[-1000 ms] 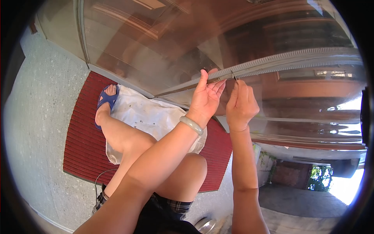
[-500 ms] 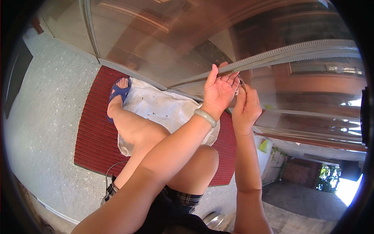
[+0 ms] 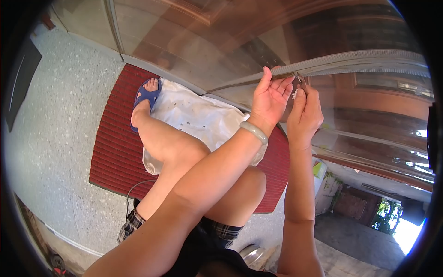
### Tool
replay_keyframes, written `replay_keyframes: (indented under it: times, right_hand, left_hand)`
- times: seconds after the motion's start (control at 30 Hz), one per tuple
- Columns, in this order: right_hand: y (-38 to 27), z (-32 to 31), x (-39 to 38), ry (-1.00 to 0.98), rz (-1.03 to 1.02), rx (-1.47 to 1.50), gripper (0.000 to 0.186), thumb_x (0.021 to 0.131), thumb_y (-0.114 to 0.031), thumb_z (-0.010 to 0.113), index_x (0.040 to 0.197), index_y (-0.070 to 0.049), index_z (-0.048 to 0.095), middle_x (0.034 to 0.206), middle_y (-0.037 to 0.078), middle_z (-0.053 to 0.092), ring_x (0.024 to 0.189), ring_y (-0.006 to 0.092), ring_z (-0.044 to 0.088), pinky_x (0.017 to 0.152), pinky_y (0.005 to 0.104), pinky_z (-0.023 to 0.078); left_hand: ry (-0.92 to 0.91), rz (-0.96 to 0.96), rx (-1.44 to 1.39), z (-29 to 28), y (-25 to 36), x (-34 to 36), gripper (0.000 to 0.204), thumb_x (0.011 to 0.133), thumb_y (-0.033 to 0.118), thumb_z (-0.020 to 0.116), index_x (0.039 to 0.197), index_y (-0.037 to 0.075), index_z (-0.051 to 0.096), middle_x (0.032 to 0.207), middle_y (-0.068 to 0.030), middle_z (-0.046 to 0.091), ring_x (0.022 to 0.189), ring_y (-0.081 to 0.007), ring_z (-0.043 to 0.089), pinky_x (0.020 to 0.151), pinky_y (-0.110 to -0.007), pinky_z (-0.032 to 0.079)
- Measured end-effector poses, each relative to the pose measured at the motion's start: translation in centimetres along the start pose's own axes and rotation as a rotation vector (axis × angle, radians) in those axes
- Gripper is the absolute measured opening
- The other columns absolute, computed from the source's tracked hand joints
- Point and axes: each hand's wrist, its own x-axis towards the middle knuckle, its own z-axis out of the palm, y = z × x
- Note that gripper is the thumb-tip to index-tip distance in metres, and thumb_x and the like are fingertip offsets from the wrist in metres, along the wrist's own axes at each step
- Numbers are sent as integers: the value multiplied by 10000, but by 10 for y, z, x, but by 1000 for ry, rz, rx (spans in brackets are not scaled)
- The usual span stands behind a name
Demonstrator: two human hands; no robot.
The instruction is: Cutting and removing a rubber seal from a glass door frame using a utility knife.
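My left hand (image 3: 271, 99) is palm up with its fingers apart, just below a grey ribbed strip (image 3: 364, 60) on the glass door frame. A pale bangle (image 3: 254, 132) circles that wrist. Close by on the right, my right hand (image 3: 305, 113) pinches a small dark metal tool (image 3: 301, 80), whose tip meets the underside of the strip. Its exact kind is too small to make out. A whitish scrap (image 3: 294, 94) shows between the two hands, beside my right thumb. Below, a white cloth (image 3: 184, 113) with dark crumbs on it lies over a red ribbed mat (image 3: 113, 143).
Glass door panels (image 3: 184, 46) rise ahead, mirroring the surroundings. My foot in a blue sandal (image 3: 146, 96) rests at the cloth's left edge. Speckled floor (image 3: 64, 111) spreads to the left, with a dark flat panel (image 3: 20, 78) on it. A round metal object (image 3: 251, 254) sits near my body.
Both hands have shifted slightly right and up along the strip as the view moved a little. The metal tool now shows more clearly against the strip's edge.
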Motion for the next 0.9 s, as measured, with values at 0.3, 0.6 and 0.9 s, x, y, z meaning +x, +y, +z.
replay_keyframes:
  times: [0.3,0.6,0.9]
  right_hand:
    - [2,8,9,119,-274,-382,102,853,-73,628,955,-75,633,754,59,557,590,249,589,484,350,457]
    - [2,20,-1,55,-292,-514,120,806,-68,629,924,-84,617,721,37,518,582,210,570,472,322,456]
    - [8,17,0,-111,-367,-384,52,809,-76,621,854,-86,597,686,38,497,559,219,558,478,343,460]
  left_hand:
    - [85,-29,80,11,5,-3,300,927,387,614,953,89,638,937,-84,711,931,-206,657,850,-327,501]
    - [106,-89,95,13,8,-3,382,923,420,607,997,47,640,955,-107,702,968,-207,647,909,-337,502]
    - [155,-170,110,13,12,-4,418,916,437,610,1017,33,643,1014,-112,689,1002,-198,633,917,-341,501]
